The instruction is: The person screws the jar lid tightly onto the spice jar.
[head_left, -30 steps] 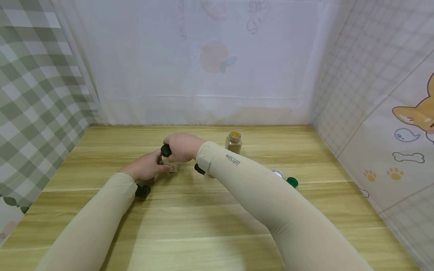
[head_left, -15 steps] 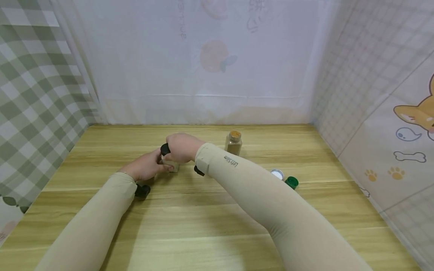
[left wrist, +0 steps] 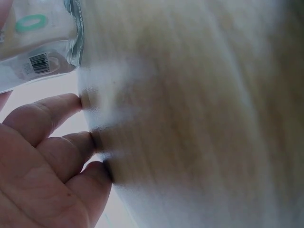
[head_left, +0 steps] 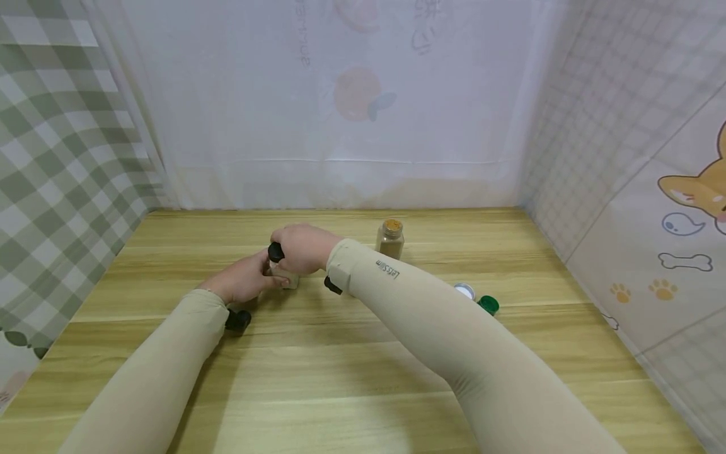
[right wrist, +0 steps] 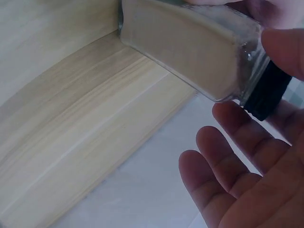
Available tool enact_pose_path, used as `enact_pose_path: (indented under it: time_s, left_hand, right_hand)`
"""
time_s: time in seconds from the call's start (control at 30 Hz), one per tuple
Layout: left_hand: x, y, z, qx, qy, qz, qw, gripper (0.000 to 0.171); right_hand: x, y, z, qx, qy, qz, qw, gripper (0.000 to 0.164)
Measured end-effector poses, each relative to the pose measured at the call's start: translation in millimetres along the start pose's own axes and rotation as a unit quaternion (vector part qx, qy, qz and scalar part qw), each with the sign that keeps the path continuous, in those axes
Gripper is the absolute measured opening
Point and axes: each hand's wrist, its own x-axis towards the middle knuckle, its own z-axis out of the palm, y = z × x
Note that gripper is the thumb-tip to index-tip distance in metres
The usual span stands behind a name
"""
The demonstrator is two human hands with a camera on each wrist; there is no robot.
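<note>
A square glass spice jar [right wrist: 180,47] with pale beige powder stands on the wooden table, its black cap [right wrist: 268,90] on its neck. My left hand [head_left: 247,277] grips the jar's body low down, thumb across the near side. In the left wrist view, the other fingers [left wrist: 66,152] of that hand touch the tabletop beside the jar [left wrist: 42,52], which bears a barcode and a green mark. From above, my right hand [head_left: 306,248] pinches the cap between thumb and fingers; its lower fingers [right wrist: 209,147] stay loose below the cap in the right wrist view.
An uncapped glass jar [head_left: 390,241] of orange-brown powder stands behind my right forearm. To the right, partly behind that forearm, lie a white round lid [head_left: 464,291] and a green cap [head_left: 489,305]. Cloth curtains [head_left: 351,183] border the table's back and sides.
My right hand and the black cap shift slightly and turn a little while the jar stays in place. My left hand keeps its hold without visible movement.
</note>
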Motion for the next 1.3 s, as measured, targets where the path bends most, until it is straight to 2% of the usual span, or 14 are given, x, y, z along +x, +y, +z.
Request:
enact_pose_path:
  time_s: [0.2, 0.63, 0.7, 0.83, 0.9, 0.97, 1.1, 1.3]
  left_hand:
    - [1.3, -0.9, 0.2, 0.004, 0.012, 0.002, 0.9999, 0.073]
    - [1.3, -0.4, -0.4, 0.007, 0.017, 0.009, 0.9998, 0.066]
    - [0.9, 0.1, -0.2, 0.008, 0.015, 0.007, 0.9998, 0.066]
    - [0.1, 0.5, 0.1, 0.0, 0.007, 0.004, 1.0, 0.071]
    - [0.0, 0.1, 0.2, -0.001, 0.006, 0.004, 1.0, 0.073]
    - [0.0, -0.4, 0.0, 0.002, 0.008, 0.005, 1.0, 0.074]
    - [0.9, -1.1, -0.2, 0.008, 0.012, 0.004, 0.9999, 0.07]
    - [1.6, -1.3, -0.7, 0.007, 0.012, 0.003, 0.9999, 0.072]
  right_hand:
    - [-0.5, 0.1, 0.3, 0.006, 0.004, 0.012, 1.0, 0.03]
    - [-0.4, -0.6, 2.0, -0.003, 0.011, 0.027, 1.0, 0.034]
    - [-0.2, 0.0, 2.2, -0.001, 0.009, 0.026, 1.0, 0.038]
    - [-0.1, 1.2, 0.9, 0.012, -0.003, 0.03, 0.999, 0.062]
    - [0.9, 1.9, 0.0, 0.016, -0.01, 0.026, 0.999, 0.067]
    - [1.8, 2.4, -0.8, 0.016, -0.014, 0.015, 1.0, 0.058]
    - [3.2, 3.2, -0.7, 0.007, -0.014, -0.003, 1.0, 0.03]
    - [4.3, 3.0, 1.6, 0.001, 0.0, 0.004, 1.0, 0.026]
